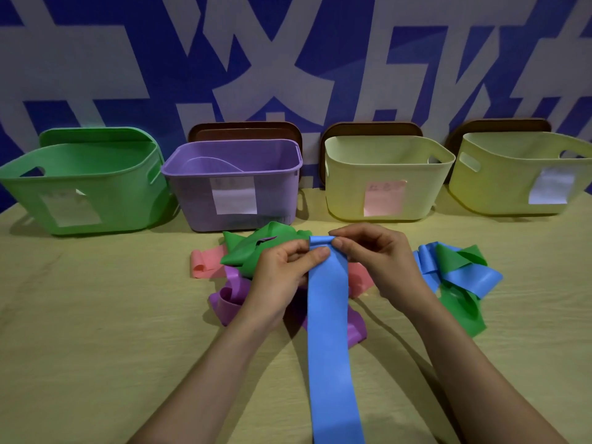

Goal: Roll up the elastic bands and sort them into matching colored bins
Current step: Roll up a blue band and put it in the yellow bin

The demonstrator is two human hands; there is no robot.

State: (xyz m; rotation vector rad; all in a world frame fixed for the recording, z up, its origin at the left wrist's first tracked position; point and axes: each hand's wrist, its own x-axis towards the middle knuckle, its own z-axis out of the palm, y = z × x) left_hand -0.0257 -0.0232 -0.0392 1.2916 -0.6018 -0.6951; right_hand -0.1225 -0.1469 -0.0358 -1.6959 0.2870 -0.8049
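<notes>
Between the curled fingers (321,253) of left hand (282,277) and right hand (378,264), pinched tight: the folded-over far end of a long flat blue elastic band (328,331), stretched back over the pale wooden table (96,331). Under the knuckles, a heap of green, pink and purple bands (243,254). Beyond the fingers, a green plastic bin (96,200), a purple plastic bin (192,200), two pale-yellow plastic bins (352,168).

The blue band (330,347) runs off the bottom edge; bin labels (235,195) are unreadable.
</notes>
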